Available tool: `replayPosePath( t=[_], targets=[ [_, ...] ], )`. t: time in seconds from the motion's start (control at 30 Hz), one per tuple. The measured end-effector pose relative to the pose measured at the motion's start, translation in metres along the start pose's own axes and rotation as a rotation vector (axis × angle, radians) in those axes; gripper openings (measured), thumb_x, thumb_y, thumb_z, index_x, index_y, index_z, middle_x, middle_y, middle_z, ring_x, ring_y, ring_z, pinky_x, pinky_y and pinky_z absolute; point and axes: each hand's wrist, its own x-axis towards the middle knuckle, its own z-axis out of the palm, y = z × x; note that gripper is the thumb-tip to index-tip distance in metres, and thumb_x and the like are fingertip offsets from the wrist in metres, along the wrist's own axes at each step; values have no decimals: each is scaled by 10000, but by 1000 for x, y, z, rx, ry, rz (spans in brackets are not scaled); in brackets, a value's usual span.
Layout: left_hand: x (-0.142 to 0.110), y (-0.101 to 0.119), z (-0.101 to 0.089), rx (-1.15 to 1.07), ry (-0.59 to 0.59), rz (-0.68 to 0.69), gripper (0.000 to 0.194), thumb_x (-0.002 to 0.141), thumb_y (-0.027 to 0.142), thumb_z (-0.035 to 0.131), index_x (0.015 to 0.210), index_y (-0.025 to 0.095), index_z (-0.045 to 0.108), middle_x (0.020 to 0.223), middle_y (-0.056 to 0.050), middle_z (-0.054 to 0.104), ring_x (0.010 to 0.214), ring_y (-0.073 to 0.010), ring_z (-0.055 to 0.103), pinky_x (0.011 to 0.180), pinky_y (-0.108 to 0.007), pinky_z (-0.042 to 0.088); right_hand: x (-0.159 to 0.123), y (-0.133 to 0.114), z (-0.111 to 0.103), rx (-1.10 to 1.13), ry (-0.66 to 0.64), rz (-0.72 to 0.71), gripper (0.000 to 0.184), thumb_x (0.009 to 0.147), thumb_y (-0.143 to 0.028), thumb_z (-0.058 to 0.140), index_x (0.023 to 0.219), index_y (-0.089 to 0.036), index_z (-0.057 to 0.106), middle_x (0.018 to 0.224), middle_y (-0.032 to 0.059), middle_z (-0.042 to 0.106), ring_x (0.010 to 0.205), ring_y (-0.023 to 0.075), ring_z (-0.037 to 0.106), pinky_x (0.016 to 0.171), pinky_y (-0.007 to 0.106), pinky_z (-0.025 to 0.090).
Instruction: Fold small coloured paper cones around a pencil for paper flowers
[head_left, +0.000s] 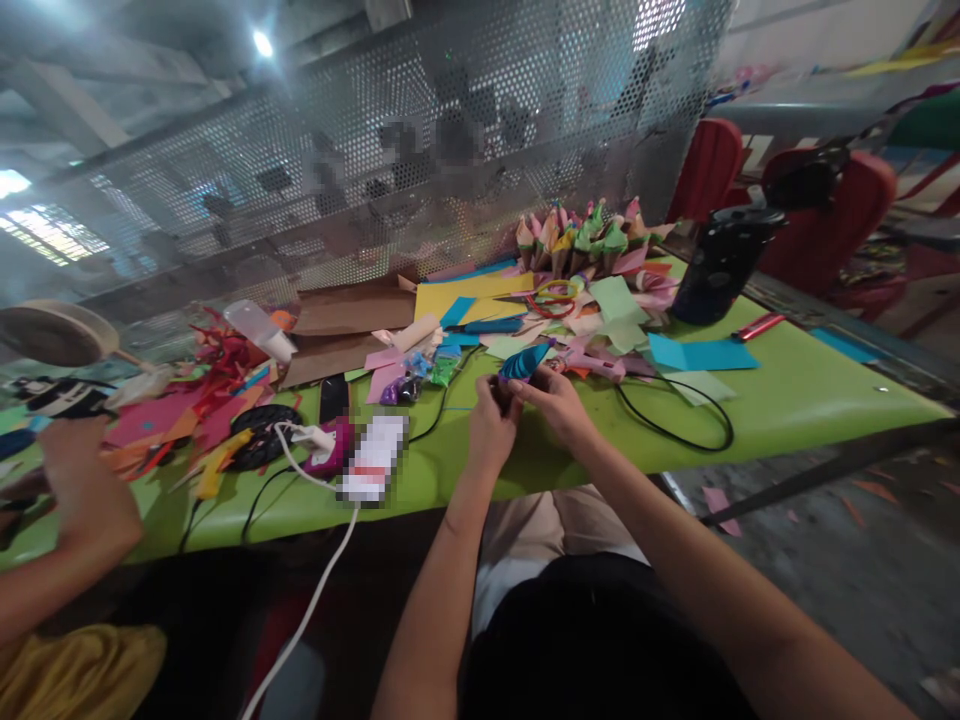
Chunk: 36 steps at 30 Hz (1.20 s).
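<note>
A small blue folded paper piece, pleated and coming to a point at the upper right, is held up just above the table's near edge. My left hand grips its lower end with closed fingers. From the other side my right hand pinches the same piece, its thumb near the base. Part of the paper is hidden behind my fingers. Just beyond my right hand lies a pink glue gun with a black cord. Small bags of purple and green bits are left of the paper piece.
The green table carries a phone, a magenta socket block, a yellow glue gun, a dark tumbler and several paper cones. A perforated metal screen stands behind. At left is another person's arm.
</note>
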Motion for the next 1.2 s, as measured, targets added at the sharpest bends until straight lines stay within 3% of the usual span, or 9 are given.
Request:
replayPosePath(
  t=[0.37, 0.53, 0.8, 1.07, 1.2],
  targets=[
    [1, -1, 1, -124, 29, 29, 337, 924, 278, 651, 1198, 207, 468, 1068, -121, 766, 988, -237, 756, 781, -294, 557, -1, 0, 0, -6, 10, -8, 450, 630, -590, 854, 811, -209, 697, 793, 11, 703, 782, 202, 601, 757, 324, 490],
    [0, 0, 1, -49, 50, 9, 344, 907, 224, 652, 1194, 222, 463, 1083, -107, 766, 1018, -236, 750, 790, -293, 548, -1, 2, 0, -45, 11, 4, 450, 630, -581, 856, 824, -204, 706, 804, 16, 699, 769, 197, 590, 725, 310, 478],
    [0, 1, 2, 50, 41, 16, 351, 940, 282, 615, 1242, 192, 458, 1099, -155, 758, 1022, -291, 748, 767, -330, 539, 0, 4, 0, -32, 16, -31, 414, 651, -565, 845, 850, -220, 730, 878, 34, 736, 855, 234, 629, 827, 360, 500],
    [-1, 0, 2, 64, 41, 28, 387, 934, 298, 623, 1272, 197, 464, 1072, -147, 767, 977, -288, 756, 747, -330, 542, -1, 1, 1, -32, 25, -18, 428, 622, -551, 867, 840, -211, 725, 842, 29, 724, 806, 217, 611, 758, 333, 499],
    [-1, 2, 2, 112, 39, 21, 364, 932, 280, 634, 1251, 198, 480, 1092, -145, 762, 1000, -276, 752, 758, -316, 536, 0, 2, 1, -44, 25, -26, 410, 643, -542, 857, 841, -211, 717, 852, 31, 728, 834, 224, 621, 797, 345, 504]
  ],
)
